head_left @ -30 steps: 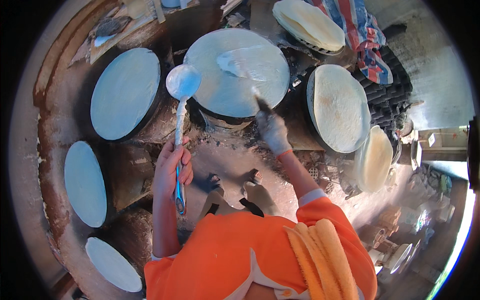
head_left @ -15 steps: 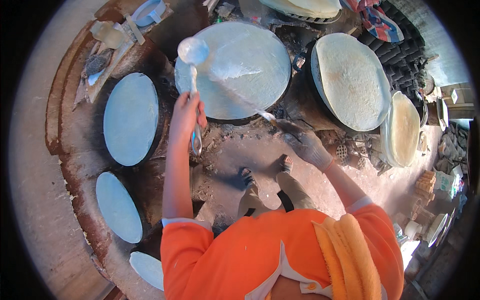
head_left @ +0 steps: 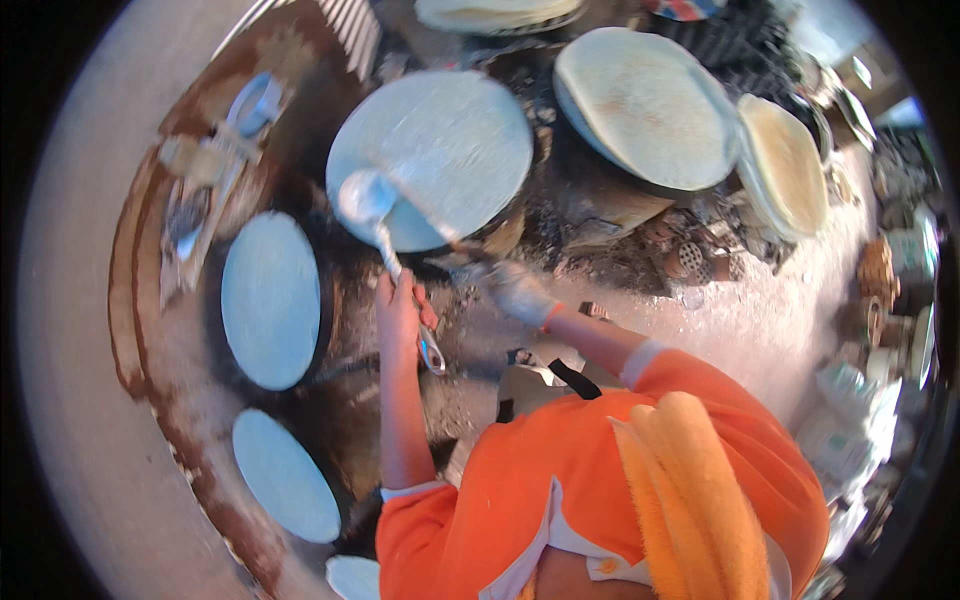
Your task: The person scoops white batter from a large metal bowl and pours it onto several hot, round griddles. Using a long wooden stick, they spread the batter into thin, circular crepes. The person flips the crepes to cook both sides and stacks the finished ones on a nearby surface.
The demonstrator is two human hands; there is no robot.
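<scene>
My left hand [head_left: 402,312] is closed round the handle of a metal ladle, whose pale-coated bowl [head_left: 366,197] is over the lower-left part of the central round griddle [head_left: 465,135]. That griddle carries a white layer with streaks on it. My right hand [head_left: 517,295], in a pale glove with an orange cuff, is closed on a long spreader [head_left: 450,237], its blurred blade reaching onto the same griddle from the lower right. Both hands are just below that griddle's front edge.
Other griddles with white rounds stand at left [head_left: 268,300], lower left [head_left: 285,475] and upper right [head_left: 645,105]. Stacks of thin flatbreads lie at right [head_left: 785,165] and top [head_left: 500,14]. Dark briquettes [head_left: 760,45] and perforated cylinders [head_left: 692,262] sit at right. A blue container [head_left: 258,100] is at upper left.
The view has shifted, moving the griddles in the picture. The ladle has come down toward the griddle's near left. The spreader stretches across that area, and the white patch mid-griddle looks smoother.
</scene>
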